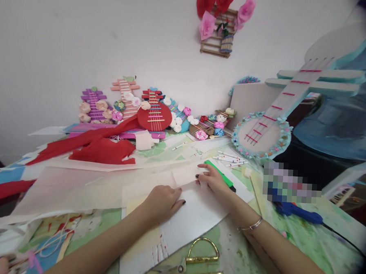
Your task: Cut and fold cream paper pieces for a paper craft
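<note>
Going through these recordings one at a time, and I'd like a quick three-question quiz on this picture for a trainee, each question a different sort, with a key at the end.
1. True or false: the left hand and the right hand are both at the pale sheet.

2. Which of these lies nearest the right hand?
A. the purple stringed instrument
B. the green-and-black tool
C. the blue corded tool

3. Fill in the missing word: the scissors near the bottom of the picture have ____-coloured handles.

Key: 1. True. 2. B. 3. Gold.
</note>
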`<state>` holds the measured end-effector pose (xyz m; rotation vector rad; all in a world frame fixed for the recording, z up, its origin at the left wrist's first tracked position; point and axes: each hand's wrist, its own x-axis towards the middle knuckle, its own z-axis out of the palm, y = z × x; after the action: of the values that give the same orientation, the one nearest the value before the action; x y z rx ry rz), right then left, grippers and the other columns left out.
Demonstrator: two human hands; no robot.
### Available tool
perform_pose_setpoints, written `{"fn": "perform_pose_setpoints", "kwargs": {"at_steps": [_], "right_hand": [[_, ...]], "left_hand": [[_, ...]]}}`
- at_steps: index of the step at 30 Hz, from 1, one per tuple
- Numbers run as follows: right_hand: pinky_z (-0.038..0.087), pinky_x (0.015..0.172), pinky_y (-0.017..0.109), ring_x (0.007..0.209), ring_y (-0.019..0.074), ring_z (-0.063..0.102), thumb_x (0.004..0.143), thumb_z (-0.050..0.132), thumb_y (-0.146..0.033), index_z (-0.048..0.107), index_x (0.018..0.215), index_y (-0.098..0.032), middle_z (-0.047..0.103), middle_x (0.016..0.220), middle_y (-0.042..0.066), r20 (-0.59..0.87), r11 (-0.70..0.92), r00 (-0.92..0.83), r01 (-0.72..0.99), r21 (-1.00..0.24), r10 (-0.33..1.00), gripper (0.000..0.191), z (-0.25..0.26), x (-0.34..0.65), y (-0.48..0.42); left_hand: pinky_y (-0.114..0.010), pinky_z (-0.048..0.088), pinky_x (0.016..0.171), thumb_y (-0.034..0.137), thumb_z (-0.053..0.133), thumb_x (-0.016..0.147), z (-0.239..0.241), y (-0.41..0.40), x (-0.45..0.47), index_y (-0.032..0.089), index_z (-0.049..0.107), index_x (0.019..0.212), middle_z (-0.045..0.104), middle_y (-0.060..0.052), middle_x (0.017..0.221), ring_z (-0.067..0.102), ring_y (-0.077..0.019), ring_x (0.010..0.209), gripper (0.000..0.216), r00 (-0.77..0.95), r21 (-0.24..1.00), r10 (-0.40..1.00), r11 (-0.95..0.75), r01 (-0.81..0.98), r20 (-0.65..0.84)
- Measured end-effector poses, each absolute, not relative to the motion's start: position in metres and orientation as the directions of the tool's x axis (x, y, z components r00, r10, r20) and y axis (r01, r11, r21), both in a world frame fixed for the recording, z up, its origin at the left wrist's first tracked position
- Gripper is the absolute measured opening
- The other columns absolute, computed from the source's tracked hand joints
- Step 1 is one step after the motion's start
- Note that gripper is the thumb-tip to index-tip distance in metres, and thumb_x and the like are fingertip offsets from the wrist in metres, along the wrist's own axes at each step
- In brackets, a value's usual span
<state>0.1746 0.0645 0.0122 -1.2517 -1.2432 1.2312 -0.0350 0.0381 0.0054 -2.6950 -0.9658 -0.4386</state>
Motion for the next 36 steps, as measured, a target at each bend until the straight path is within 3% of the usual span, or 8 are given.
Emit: {"fn": "perform_pose_setpoints", "kwargs": {"at_steps": [6, 16, 20, 23, 26, 28, 32, 36], "right_hand": [[0.037, 0.048, 0.02, 0.057, 0.0122, 0.056, 0.066, 0.058, -0.018, 0.054, 0.099, -0.022, 0.059, 0.061, -0.002, -0.069, -0.09, -0.145, -0.141, -0.986, 0.987, 0.034, 0.02, 0.172, 0.054], [0.04, 0.052, 0.023, 0.054, 0.0107, 0.053, 0.063, 0.063, -0.016, 0.058, 0.084, -0.017, 0.055, 0.058, -0.002, -0.136, -0.227, -0.3, -0.291, -0.929, 0.944, 0.022, 0.037, 0.169, 0.041], [0.039, 0.048, 0.022, 0.049, 0.0093, 0.05, 0.068, 0.062, -0.026, 0.059, 0.079, -0.016, 0.053, 0.058, -0.002, -0.159, -0.19, -0.161, -0.197, -0.962, 0.974, 0.015, 0.039, 0.175, 0.045], [0.033, 0.043, 0.024, 0.038, 0.0102, 0.041, 0.08, 0.049, -0.04, 0.058, 0.075, -0.018, 0.044, 0.044, -0.004, -0.001, -0.015, 0.109, 0.133, -0.991, 0.994, 0.024, 0.041, 0.185, 0.048], [0.037, 0.053, 0.027, 0.05, 0.0133, 0.045, 0.08, 0.051, -0.04, 0.058, 0.072, -0.02, 0.048, 0.052, -0.001, 0.483, 0.306, 0.213, 0.548, -0.779, 0.849, 0.023, 0.046, 0.192, 0.043], [0.041, 0.066, 0.031, 0.069, 0.0174, 0.051, 0.078, 0.057, -0.034, 0.058, 0.074, -0.02, 0.055, 0.07, 0.003, 0.717, 0.536, -0.002, 0.665, -0.52, 0.698, 0.014, 0.049, 0.191, 0.037], [0.037, 0.08, 0.041, 0.095, 0.0242, 0.047, 0.074, 0.064, -0.022, 0.057, 0.083, -0.021, 0.056, 0.1, 0.008, 0.713, 0.742, -0.45, 0.654, -0.146, 0.537, 0.012, 0.043, 0.179, 0.03], [0.036, 0.077, 0.04, 0.095, 0.024, 0.046, 0.074, 0.057, -0.006, 0.057, 0.082, -0.019, 0.055, 0.102, 0.009, 0.691, 0.711, -0.488, 0.701, -0.053, 0.533, 0.016, 0.032, 0.173, 0.034]], "left_hand": [[-0.03, 0.043, 0.062, 0.01, 0.045, 0.085, 0.012, 0.037, -0.036, 0.015, 0.054, 0.07, 0.054, -0.005, 0.069, 0.049, -0.0166, 0.067, 0.018, 0.648, -0.262, 0.265, -0.757, 0.599, 0.714], [-0.036, 0.047, 0.072, 0.006, 0.051, 0.081, 0.013, 0.037, -0.037, 0.014, 0.058, 0.085, 0.059, -0.01, 0.088, 0.052, -0.0209, 0.084, 0.012, 0.628, -0.292, 0.185, -0.763, 0.576, 0.756], [-0.036, 0.047, 0.069, 0.006, 0.05, 0.082, 0.013, 0.038, -0.037, 0.014, 0.058, 0.084, 0.061, -0.01, 0.083, 0.053, -0.0202, 0.08, 0.012, 0.607, -0.26, 0.2, -0.769, 0.584, 0.769], [-0.035, 0.047, 0.068, 0.006, 0.05, 0.082, 0.012, 0.038, -0.037, 0.014, 0.058, 0.085, 0.062, -0.008, 0.077, 0.053, -0.019, 0.077, 0.011, 0.583, -0.217, 0.223, -0.779, 0.589, 0.782], [-0.034, 0.047, 0.066, 0.007, 0.05, 0.083, 0.011, 0.038, -0.035, 0.013, 0.057, 0.087, 0.062, -0.006, 0.073, 0.052, -0.0181, 0.073, 0.01, 0.576, -0.189, 0.249, -0.783, 0.593, 0.779], [-0.034, 0.046, 0.065, 0.007, 0.05, 0.083, 0.01, 0.038, -0.035, 0.013, 0.058, 0.088, 0.062, -0.006, 0.071, 0.052, -0.0179, 0.071, 0.01, 0.567, -0.175, 0.26, -0.781, 0.6, 0.782], [-0.034, 0.045, 0.064, 0.008, 0.053, 0.082, 0.009, 0.039, -0.035, 0.012, 0.058, 0.088, 0.062, -0.006, 0.07, 0.051, -0.018, 0.07, 0.009, 0.555, -0.176, 0.259, -0.772, 0.61, 0.79], [-0.033, 0.045, 0.064, 0.007, 0.054, 0.081, 0.009, 0.039, -0.034, 0.013, 0.058, 0.084, 0.061, -0.005, 0.068, 0.051, -0.0174, 0.069, 0.008, 0.546, -0.174, 0.265, -0.762, 0.623, 0.795]]}}
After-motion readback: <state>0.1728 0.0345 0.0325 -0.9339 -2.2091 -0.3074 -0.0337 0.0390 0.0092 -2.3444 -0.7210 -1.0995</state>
